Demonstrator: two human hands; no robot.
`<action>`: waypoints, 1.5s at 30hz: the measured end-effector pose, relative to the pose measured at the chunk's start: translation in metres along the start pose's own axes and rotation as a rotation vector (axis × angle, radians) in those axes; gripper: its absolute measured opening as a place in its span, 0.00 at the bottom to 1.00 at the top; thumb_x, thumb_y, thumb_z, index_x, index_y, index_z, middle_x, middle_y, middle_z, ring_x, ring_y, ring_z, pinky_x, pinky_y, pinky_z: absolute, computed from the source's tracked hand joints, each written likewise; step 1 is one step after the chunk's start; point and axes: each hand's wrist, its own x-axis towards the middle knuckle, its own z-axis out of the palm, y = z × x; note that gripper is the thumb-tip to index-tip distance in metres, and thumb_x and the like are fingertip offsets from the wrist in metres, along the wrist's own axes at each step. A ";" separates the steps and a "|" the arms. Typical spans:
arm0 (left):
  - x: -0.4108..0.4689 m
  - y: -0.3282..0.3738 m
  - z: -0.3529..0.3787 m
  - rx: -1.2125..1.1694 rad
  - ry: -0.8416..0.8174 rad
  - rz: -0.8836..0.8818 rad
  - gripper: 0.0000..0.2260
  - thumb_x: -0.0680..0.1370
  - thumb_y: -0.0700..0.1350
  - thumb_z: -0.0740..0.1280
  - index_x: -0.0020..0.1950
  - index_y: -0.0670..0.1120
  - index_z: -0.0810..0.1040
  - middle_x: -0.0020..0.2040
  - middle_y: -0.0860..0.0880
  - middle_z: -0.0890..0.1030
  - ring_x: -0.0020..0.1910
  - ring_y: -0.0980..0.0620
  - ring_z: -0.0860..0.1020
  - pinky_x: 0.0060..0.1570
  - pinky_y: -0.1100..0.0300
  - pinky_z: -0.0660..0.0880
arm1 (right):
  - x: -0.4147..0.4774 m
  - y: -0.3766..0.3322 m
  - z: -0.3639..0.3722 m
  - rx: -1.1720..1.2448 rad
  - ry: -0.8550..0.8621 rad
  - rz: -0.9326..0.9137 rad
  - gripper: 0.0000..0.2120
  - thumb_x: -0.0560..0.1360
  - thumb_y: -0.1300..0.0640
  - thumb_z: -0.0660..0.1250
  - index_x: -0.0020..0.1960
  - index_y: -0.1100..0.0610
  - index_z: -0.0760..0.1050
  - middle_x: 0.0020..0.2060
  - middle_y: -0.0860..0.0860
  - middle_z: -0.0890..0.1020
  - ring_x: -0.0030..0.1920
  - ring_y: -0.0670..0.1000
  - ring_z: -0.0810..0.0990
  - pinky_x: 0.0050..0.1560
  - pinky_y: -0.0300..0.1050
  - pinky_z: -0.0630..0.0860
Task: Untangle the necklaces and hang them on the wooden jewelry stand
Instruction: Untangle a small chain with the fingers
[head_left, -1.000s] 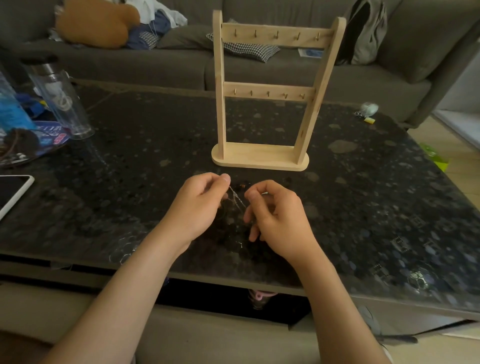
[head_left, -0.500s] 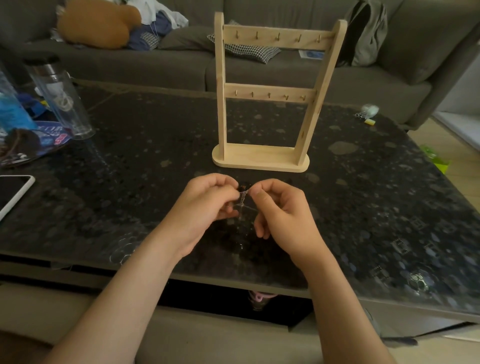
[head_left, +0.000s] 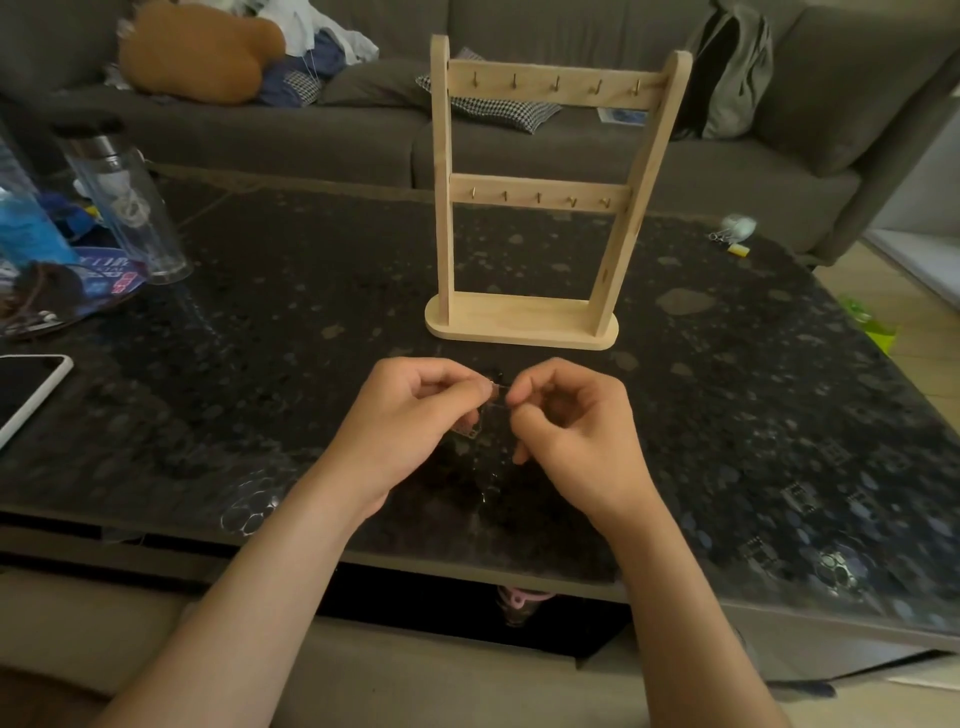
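Note:
My left hand (head_left: 415, 415) and my right hand (head_left: 571, 421) are close together just above the dark table, near its front edge. Both pinch a thin silvery necklace chain (head_left: 497, 391) stretched between their fingertips. More chain (head_left: 470, 431) dangles below my left fingers, hard to make out against the tabletop. The wooden jewelry stand (head_left: 545, 208) is upright behind my hands, with two rows of small hooks, all bare.
A clear bottle (head_left: 124, 202) and a blue packet (head_left: 26, 228) stand at the left on the dark speckled table (head_left: 260, 338). A phone (head_left: 26, 389) lies at the left edge. A small clip and yellow bit (head_left: 735, 234) sit far right. A grey sofa is behind.
My hands have lifted a little and drawn together, then apart, so the chain is now pulled taut between the fingertips.

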 end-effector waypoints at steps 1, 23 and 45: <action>0.000 0.001 0.000 0.001 -0.007 0.003 0.06 0.82 0.47 0.74 0.50 0.53 0.91 0.43 0.50 0.89 0.48 0.52 0.87 0.65 0.44 0.81 | 0.000 0.000 0.001 -0.049 0.012 -0.004 0.08 0.76 0.68 0.72 0.45 0.56 0.84 0.37 0.53 0.85 0.34 0.52 0.85 0.36 0.46 0.83; 0.000 -0.002 0.005 0.417 0.128 0.295 0.05 0.83 0.49 0.74 0.53 0.55 0.90 0.39 0.62 0.87 0.43 0.65 0.86 0.46 0.73 0.79 | 0.004 0.008 0.006 -0.230 0.094 -0.049 0.04 0.80 0.56 0.75 0.53 0.50 0.88 0.50 0.42 0.87 0.52 0.41 0.86 0.54 0.41 0.84; 0.003 -0.004 0.008 0.146 -0.017 -0.026 0.18 0.88 0.53 0.59 0.50 0.42 0.79 0.38 0.50 0.76 0.42 0.51 0.77 0.54 0.44 0.77 | 0.002 -0.008 0.010 -0.373 -0.145 0.115 0.07 0.83 0.56 0.61 0.46 0.51 0.73 0.36 0.46 0.77 0.32 0.41 0.75 0.34 0.35 0.71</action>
